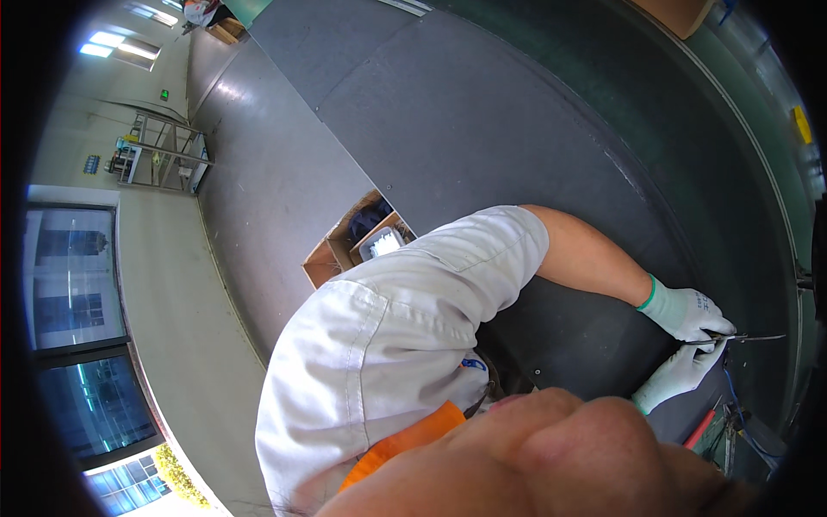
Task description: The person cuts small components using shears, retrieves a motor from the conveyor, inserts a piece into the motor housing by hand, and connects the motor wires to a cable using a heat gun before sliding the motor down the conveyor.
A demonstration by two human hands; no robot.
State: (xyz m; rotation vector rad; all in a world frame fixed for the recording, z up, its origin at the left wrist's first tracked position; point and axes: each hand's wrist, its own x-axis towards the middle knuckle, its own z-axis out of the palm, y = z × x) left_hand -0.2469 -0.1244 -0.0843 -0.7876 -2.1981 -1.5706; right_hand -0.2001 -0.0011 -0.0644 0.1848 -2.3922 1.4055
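My left hand [687, 314], in a white glove with a green cuff, has its fingers closed at the far right of the view. Below it, my right hand [682, 376], also in a white glove, has its fingertips pinched together close to the left ones. A thin dark strip-like piece [762, 338] sticks out to the right from between the fingers. Its kind is too small to make out, and which hand bears it is unclear. A blue wire [731, 388] hangs just beneath the fingertips. My left forearm crosses the dark work surface [482, 121].
A red-handled tool [700, 428] lies below my hands, among wires and metal tools. Left of the work surface stands an open cardboard box [323, 263] with a light tray [382, 244] inside. A metal shelf cart [164, 155] is by the wall. A brown box [676, 13] sits at the top right.
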